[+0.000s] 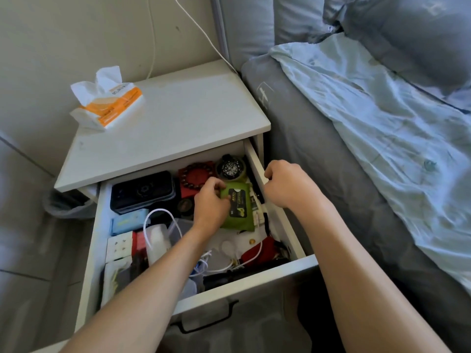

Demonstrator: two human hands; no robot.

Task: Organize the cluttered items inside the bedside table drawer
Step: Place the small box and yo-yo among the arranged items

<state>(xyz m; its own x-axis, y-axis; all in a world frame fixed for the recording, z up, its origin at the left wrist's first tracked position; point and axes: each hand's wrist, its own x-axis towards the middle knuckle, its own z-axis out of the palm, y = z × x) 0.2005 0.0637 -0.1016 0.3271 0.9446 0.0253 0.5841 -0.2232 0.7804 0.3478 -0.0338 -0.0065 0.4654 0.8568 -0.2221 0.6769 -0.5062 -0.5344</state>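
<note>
The white bedside drawer (283, 272) stands pulled open, full of clutter. My left hand (210, 201) reaches into it and grips the left edge of a green wipes pack (239, 208) lying near the right side. My right hand (286, 183) hovers over the drawer's right wall with its fingers curled; whether it holds anything cannot be seen. Behind the pack sit a red box with a bead bracelet (195, 174) and a black watch (230, 168). A black case (142, 191) lies at the back left.
A blue packet (128, 221), white cables (158, 225), a white cube (119, 247) and a red pouch (262, 252) fill the drawer's front. A tissue pack (109, 100) lies on the tabletop (178, 118). The bed (356, 149) borders the right; a bin (67, 203) stands at left.
</note>
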